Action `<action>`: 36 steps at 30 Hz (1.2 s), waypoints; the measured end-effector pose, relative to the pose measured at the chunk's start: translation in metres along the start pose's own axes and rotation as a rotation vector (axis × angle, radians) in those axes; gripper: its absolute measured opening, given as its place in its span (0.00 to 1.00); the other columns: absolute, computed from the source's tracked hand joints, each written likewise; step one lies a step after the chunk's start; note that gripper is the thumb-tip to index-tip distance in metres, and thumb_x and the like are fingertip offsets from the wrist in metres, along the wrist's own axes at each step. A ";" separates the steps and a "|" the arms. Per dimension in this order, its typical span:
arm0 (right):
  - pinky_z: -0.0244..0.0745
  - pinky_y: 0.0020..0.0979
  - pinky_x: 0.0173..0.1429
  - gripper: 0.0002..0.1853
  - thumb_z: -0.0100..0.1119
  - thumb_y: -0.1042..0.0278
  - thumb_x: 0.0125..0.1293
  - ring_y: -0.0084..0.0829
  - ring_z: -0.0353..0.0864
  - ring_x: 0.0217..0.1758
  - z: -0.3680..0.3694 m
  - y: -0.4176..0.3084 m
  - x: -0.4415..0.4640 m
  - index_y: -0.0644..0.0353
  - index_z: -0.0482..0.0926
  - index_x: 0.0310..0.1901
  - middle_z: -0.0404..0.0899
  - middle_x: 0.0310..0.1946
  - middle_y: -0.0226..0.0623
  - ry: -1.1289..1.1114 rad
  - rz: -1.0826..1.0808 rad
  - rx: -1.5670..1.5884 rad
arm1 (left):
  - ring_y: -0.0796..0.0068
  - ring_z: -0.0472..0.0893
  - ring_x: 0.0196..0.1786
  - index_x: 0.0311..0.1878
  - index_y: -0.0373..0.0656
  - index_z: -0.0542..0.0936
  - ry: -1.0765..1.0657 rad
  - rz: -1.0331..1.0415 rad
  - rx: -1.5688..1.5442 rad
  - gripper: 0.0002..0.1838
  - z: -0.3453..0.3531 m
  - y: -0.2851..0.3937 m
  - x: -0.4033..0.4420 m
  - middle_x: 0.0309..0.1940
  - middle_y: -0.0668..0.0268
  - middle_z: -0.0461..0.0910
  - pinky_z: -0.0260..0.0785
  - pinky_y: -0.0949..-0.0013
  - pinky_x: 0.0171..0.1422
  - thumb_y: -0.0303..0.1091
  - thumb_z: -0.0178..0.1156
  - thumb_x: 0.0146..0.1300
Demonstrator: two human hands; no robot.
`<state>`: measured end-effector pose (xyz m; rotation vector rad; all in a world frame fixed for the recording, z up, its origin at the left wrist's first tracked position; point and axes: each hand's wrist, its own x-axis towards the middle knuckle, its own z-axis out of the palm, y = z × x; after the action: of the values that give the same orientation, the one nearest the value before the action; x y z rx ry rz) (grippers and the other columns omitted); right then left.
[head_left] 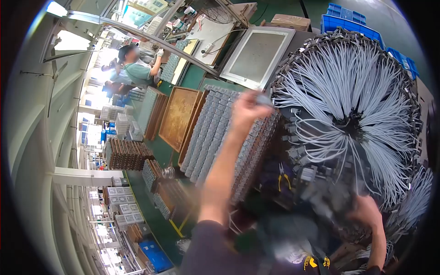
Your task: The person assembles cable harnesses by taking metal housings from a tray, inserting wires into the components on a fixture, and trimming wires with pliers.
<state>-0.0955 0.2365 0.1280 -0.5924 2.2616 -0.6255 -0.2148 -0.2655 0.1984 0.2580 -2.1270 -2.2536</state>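
My left hand [250, 109] is raised over the far edge of the stacked trays of grey parts [206, 133], its fingers closed round a small grey part [262, 100] that is blurred. Lower right, my right hand [366, 211] is beside the near edge of a large round bundle of grey cables [339, 82], next to a blurred heap of dark connectors [321, 188]; its fingertips are smeared and what they touch cannot be made out. The cables fan out from a dark centre, with dark connectors round the rim.
Pliers with yellow handles [284, 178] lie between the trays and the bundle. A framed panel [259, 55] and blue crates [350, 25] are beyond. An empty wooden tray [179, 118] leans at the left. A co-worker [137, 68] stands farther back among tray stacks [126, 155].
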 end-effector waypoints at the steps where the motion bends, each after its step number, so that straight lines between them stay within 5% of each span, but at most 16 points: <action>1: 0.79 0.43 0.41 0.24 0.83 0.60 0.41 0.49 0.86 0.34 -0.009 0.003 0.008 0.66 0.81 0.35 0.84 0.26 0.46 -0.006 -0.007 0.002 | 0.71 0.83 0.48 0.56 0.39 0.80 -0.041 0.062 0.212 0.29 0.034 -0.038 -0.015 0.44 0.63 0.81 0.80 0.67 0.53 0.23 0.75 0.47; 3: 0.82 0.35 0.41 0.24 0.84 0.61 0.45 0.38 0.90 0.34 -0.009 0.008 0.029 0.66 0.82 0.38 0.88 0.29 0.44 -0.377 -0.075 0.171 | 0.66 0.83 0.49 0.47 0.40 0.83 -0.215 0.133 0.480 0.26 0.123 -0.070 -0.061 0.47 0.61 0.82 0.79 0.64 0.55 0.28 0.76 0.38; 4: 0.83 0.30 0.41 0.22 0.83 0.66 0.50 0.29 0.90 0.36 0.006 0.039 0.045 0.67 0.82 0.41 0.89 0.32 0.40 -0.562 -0.160 0.288 | 0.58 0.83 0.50 0.46 0.38 0.83 -0.330 0.360 0.509 0.27 0.157 -0.120 -0.080 0.50 0.57 0.80 0.77 0.61 0.58 0.29 0.75 0.36; 8: 0.85 0.28 0.42 0.20 0.77 0.81 0.56 0.29 0.90 0.39 -0.014 0.036 0.060 0.69 0.79 0.48 0.89 0.34 0.41 -0.723 -0.299 0.447 | 0.50 0.79 0.60 0.45 0.32 0.81 -0.593 0.114 0.429 0.26 0.251 -0.196 -0.151 0.55 0.52 0.77 0.74 0.58 0.65 0.29 0.72 0.38; 11: 0.85 0.28 0.41 0.21 0.79 0.81 0.54 0.27 0.90 0.39 -0.006 0.057 0.065 0.70 0.79 0.48 0.89 0.35 0.41 -0.739 -0.298 0.584 | 0.51 0.80 0.57 0.43 0.32 0.83 -0.517 0.093 0.459 0.27 0.265 -0.218 -0.154 0.53 0.51 0.80 0.75 0.58 0.63 0.33 0.73 0.35; 14: 0.82 0.27 0.39 0.21 0.83 0.77 0.49 0.22 0.87 0.35 0.005 0.066 0.063 0.67 0.82 0.43 0.88 0.32 0.35 -0.619 -0.244 0.808 | 0.56 0.83 0.53 0.44 0.33 0.86 -0.499 0.022 0.408 0.31 0.245 -0.203 -0.127 0.51 0.53 0.84 0.77 0.59 0.59 0.37 0.77 0.30; 17: 0.76 0.27 0.33 0.21 0.86 0.68 0.45 0.20 0.83 0.30 0.006 0.040 0.052 0.65 0.83 0.37 0.85 0.27 0.32 -0.418 -0.211 0.788 | 0.52 0.84 0.51 0.43 0.36 0.87 -0.440 0.110 0.838 0.29 0.200 -0.143 -0.105 0.46 0.51 0.85 0.76 0.59 0.59 0.41 0.75 0.34; 20: 0.78 0.33 0.33 0.23 0.84 0.60 0.45 0.30 0.86 0.29 0.022 0.018 0.049 0.64 0.81 0.35 0.85 0.25 0.40 -0.078 -0.268 0.502 | 0.51 0.84 0.50 0.43 0.39 0.87 -0.390 0.053 1.172 0.25 0.168 -0.137 -0.095 0.46 0.53 0.85 0.76 0.57 0.59 0.37 0.73 0.37; 22: 0.81 0.36 0.36 0.22 0.83 0.60 0.46 0.40 0.88 0.30 0.041 0.007 0.049 0.63 0.79 0.35 0.84 0.24 0.42 0.188 -0.312 0.332 | 0.50 0.81 0.56 0.51 0.39 0.82 -0.509 0.274 1.161 0.28 0.167 -0.136 -0.116 0.51 0.55 0.84 0.74 0.57 0.63 0.30 0.70 0.39; 24: 0.80 0.40 0.40 0.22 0.79 0.58 0.51 0.44 0.88 0.34 0.046 0.002 0.050 0.64 0.80 0.39 0.86 0.27 0.44 0.175 -0.305 0.462 | 0.51 0.79 0.60 0.57 0.40 0.78 -0.535 0.353 1.096 0.33 0.180 -0.137 -0.145 0.55 0.56 0.82 0.71 0.55 0.67 0.28 0.69 0.41; 26: 0.81 0.38 0.40 0.21 0.79 0.61 0.52 0.42 0.89 0.36 0.043 0.000 0.050 0.66 0.80 0.40 0.87 0.30 0.44 0.069 -0.284 0.589 | 0.50 0.79 0.62 0.59 0.40 0.76 -0.601 0.039 0.880 0.33 0.189 -0.135 -0.165 0.57 0.55 0.81 0.70 0.53 0.68 0.24 0.68 0.43; 28: 0.81 0.37 0.42 0.20 0.78 0.64 0.53 0.41 0.89 0.37 0.041 0.001 0.050 0.67 0.80 0.41 0.88 0.32 0.46 0.004 -0.255 0.596 | 0.56 0.80 0.61 0.59 0.38 0.77 -0.624 -0.007 0.788 0.32 0.187 -0.146 -0.176 0.58 0.57 0.81 0.71 0.56 0.66 0.24 0.70 0.45; 31: 0.82 0.35 0.42 0.20 0.79 0.69 0.51 0.35 0.89 0.36 0.051 0.005 0.054 0.68 0.81 0.43 0.88 0.31 0.44 -0.023 -0.316 0.636 | 0.74 0.80 0.54 0.60 0.39 0.79 -0.645 -0.315 0.399 0.33 0.184 -0.155 -0.184 0.56 0.67 0.83 0.74 0.65 0.59 0.25 0.78 0.47; 36: 0.82 0.35 0.42 0.20 0.78 0.71 0.51 0.35 0.89 0.36 0.056 0.007 0.056 0.68 0.81 0.43 0.88 0.32 0.44 -0.035 -0.292 0.676 | 0.78 0.82 0.49 0.63 0.37 0.79 -0.619 -0.572 0.191 0.35 0.183 -0.162 -0.194 0.51 0.65 0.84 0.76 0.73 0.52 0.21 0.79 0.48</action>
<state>-0.0925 0.1956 0.0599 -0.5750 1.7751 -1.4288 -0.0349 -0.0474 0.0656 0.2119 -2.8954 -2.6962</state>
